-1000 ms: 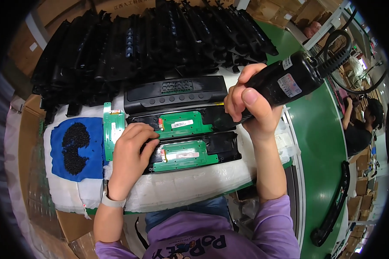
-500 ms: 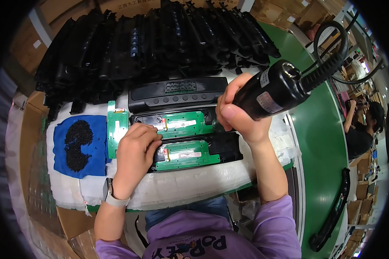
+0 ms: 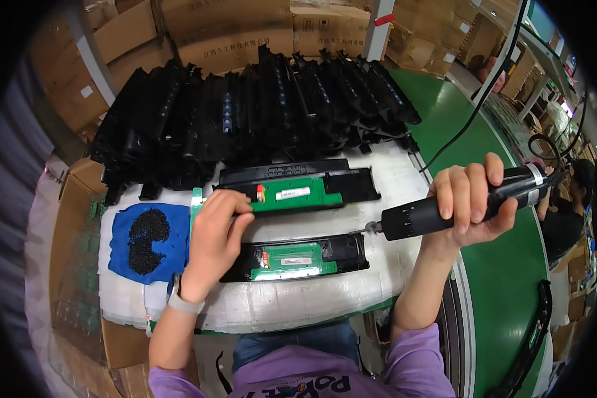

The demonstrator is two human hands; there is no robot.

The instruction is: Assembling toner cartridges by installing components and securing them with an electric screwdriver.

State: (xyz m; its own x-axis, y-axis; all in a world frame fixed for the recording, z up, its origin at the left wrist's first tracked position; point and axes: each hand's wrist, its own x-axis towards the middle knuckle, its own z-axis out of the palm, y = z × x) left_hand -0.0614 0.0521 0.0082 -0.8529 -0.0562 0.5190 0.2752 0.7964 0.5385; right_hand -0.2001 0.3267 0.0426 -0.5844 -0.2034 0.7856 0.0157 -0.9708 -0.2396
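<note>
Left hand fingers curled gripping upper black panel, right hand clenched around electric screwdriver

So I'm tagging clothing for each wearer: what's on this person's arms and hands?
Both hands, left and right, are bare, no gloves. A pale wristband circles the left wrist. Short purple sleeves end near the elbows; forearms uncovered.

The near housing lies on the table; behind it, the far housing; behind that, the stacked housings; left of it, the cloth; right, the screwdriver.
</note>
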